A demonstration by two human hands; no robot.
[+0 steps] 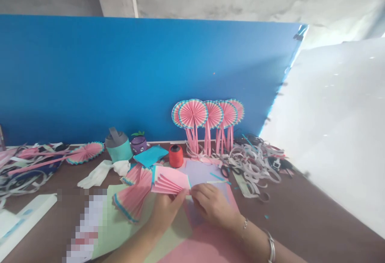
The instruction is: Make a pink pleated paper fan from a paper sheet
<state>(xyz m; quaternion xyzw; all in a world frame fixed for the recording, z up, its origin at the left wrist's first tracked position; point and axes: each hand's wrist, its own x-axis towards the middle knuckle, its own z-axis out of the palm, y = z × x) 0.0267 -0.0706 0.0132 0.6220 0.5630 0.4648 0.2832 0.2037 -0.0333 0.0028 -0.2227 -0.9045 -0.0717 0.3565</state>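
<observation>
Over the middle of the table, a pink pleated paper (pixel 171 179) with a blue edge spreads out between my hands. My left hand (pixel 166 211) grips its lower edge, thumb on top of the folds. The fingers of my right hand (pixel 214 205) are pinched at the paper's right end, where the pleats draw together. Just left of it lie more pink pleated papers (pixel 132 198) with blue borders. Beneath my hands are a light green sheet (pixel 171 237) and a pink sheet (pixel 207 247).
Several round pink paper fans (pixel 193 113) stand against the blue panel (pixel 120 70). In front are a red spool (pixel 176 156), blue paper (pixel 151 155), a teal container (pixel 119 149) and a purple pot (pixel 139 144). Scissors (pixel 225 171) lie beside tangled paper strips (pixel 252 164).
</observation>
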